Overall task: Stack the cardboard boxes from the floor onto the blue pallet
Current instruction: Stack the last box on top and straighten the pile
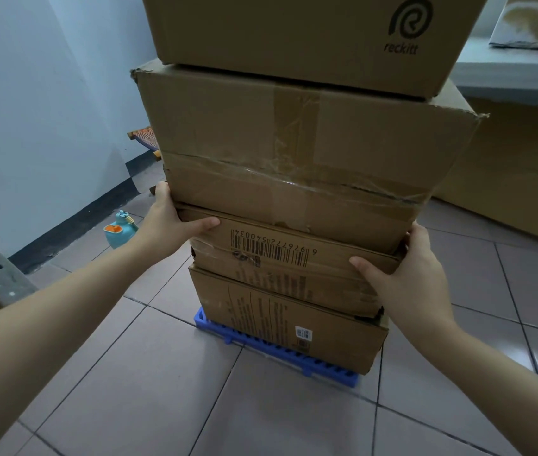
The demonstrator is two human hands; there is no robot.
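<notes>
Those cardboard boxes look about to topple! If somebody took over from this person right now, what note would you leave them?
Left hand: gripping the left corner of the barcode box, second from the bottom.
Right hand: gripping that box's right corner.
Stack: four boxes on the blue pallet: bottom box, barcode box, large taped box, Reckitt box on top.
Done: at least four boxes stacked.
Left: the upper boxes overhang the lower ones, so probably square up the stack; whether boxes remain on the floor cannot be seen here.
</notes>
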